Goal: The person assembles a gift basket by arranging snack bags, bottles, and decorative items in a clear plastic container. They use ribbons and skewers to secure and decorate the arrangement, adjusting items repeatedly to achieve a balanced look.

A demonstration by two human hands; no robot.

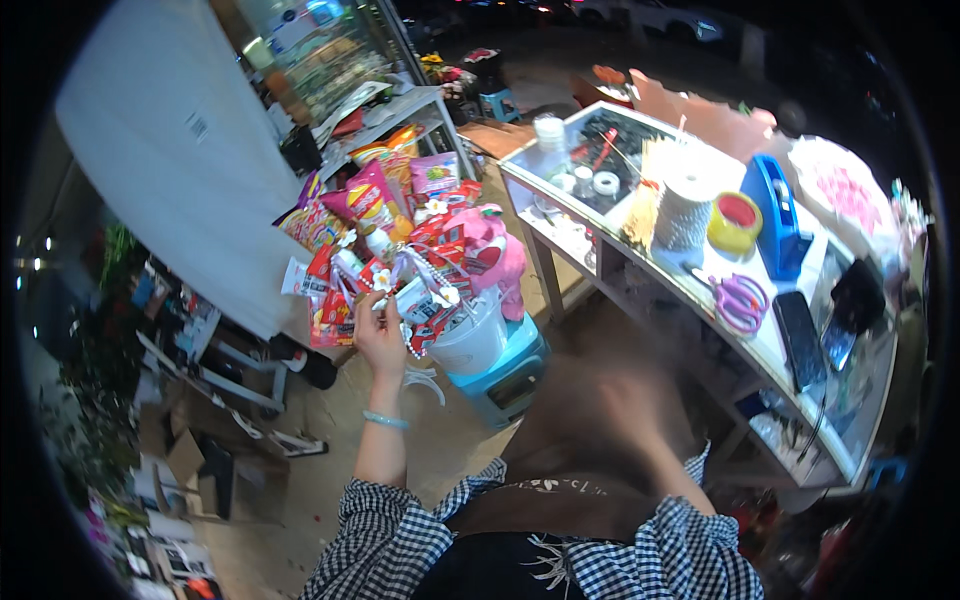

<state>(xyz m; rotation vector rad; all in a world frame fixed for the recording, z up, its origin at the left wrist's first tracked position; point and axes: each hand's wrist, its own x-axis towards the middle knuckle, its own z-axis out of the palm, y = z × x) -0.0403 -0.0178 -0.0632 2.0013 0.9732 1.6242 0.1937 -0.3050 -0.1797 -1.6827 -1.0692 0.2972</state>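
A bouquet of snack packets [370, 205] in bright wrappers stands in a white bucket [468, 345] on a blue stool-like box [510, 375]. A pink plush toy [495, 250] is tucked into its right side. White artificial flowers [382, 281] and strings of pearly beads [420, 262] trim its front. My left hand [380, 340] reaches up to that front, fingers pinched together beside a white flower and beads; what lies between the fingertips is hidden. My right hand [635, 410], smeared by motion, is low before my brown apron [570, 400], apart from the bouquet.
To the right a glass-topped counter [625, 235] carries a twine spool [685, 215], yellow tape [735, 222], a blue tape dispenser [778, 215], purple-handled scissors [740, 302] and a phone [798, 340]. A pink bouquet [840, 190] stands behind. A white curtain [180, 150] hangs at left.
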